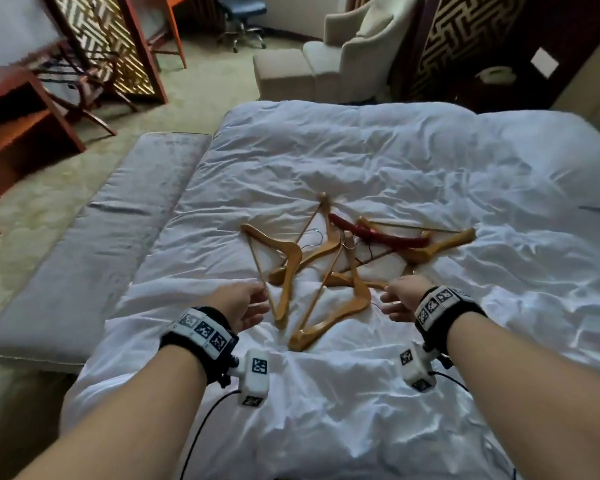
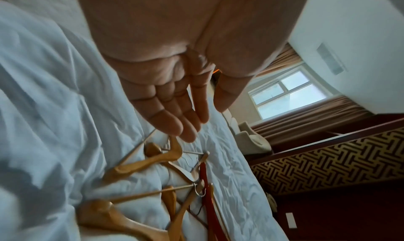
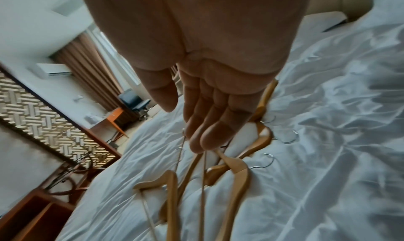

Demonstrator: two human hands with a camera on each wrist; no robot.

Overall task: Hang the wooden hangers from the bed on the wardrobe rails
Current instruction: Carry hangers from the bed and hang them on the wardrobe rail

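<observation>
Reaching forward over the white duvet, both bare forearms stretched side by side toward a tangled pile of wooden hangers lying near the middle of the bed. The left hand hung at the pile's left edge, palm turned inward, its fingers straight and loosely together, thumb apart, holding nothing; the left wrist view showed the fingertips just above the nearest pale hanger, whether touching it could not be told. The right hand sat at the pile's right edge, palm down and relaxed, fingers extended and gripping nothing, hovering over the hangers' thin crossbars. A red hanger lay across the far side of the heap, partly under the pale ones. Several metal hooks rested on the duvet to the right. Each wrist wore a black band with patterned markers and a small white camera block beneath. A grey bench stood along the bed's left side, and a beige armchair beyond the far end.
</observation>
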